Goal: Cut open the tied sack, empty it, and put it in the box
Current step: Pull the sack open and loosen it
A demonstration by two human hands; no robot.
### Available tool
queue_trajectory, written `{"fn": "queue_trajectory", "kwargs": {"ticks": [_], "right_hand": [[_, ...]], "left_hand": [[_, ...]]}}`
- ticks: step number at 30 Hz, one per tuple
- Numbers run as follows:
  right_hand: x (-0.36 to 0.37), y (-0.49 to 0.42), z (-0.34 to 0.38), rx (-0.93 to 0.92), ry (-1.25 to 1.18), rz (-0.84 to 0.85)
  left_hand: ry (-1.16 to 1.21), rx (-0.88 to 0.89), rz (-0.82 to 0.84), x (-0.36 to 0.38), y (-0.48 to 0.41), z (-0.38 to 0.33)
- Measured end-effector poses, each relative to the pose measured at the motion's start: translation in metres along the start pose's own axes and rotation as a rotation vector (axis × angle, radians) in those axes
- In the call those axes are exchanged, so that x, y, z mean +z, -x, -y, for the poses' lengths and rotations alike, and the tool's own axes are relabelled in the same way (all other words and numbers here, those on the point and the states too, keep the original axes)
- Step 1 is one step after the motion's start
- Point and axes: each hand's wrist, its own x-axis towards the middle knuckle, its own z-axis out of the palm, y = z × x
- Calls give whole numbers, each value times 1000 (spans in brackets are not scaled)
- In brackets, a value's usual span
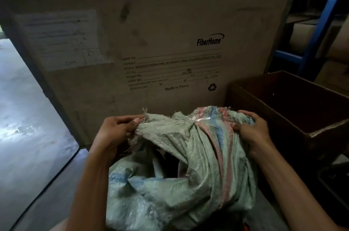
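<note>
Both hands, left hand [120, 128] and right hand [251, 128], grasp the woven sack [188, 164] mouth; the open cardboard box [294, 102] lies at two o'clock, nearer the right hand.

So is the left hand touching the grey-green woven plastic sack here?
Touching. The head view shows the left hand pinching the frayed top edge of the grey-green woven plastic sack between thumb and fingers.

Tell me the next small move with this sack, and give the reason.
Probably pull the two hands apart to widen the mouth. The left hand and right hand each grip the frayed top edge of the sack, and a dark gap already shows between the folds, so it looks open. The brown box waits at the right.
</note>
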Motion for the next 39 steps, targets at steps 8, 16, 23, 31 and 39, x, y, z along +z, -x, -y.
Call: {"fn": "queue_trajectory", "kwargs": {"ticks": [8,16,23,31,39], "right_hand": [[-3,8,6,108,-354,151],[22,37,16,-19,-306,613],[-8,12,16,-131,-175,153],[-47,12,27,279,-491,430],[1,47,-2,420,21,775]], "left_hand": [[-92,171,-98,11,-9,7],[-408,231,115,99,3,20],[-258,404,-2,54,-15,22],[218,142,-166,8,-14,13],[701,91,390,36,-3,8]]}}
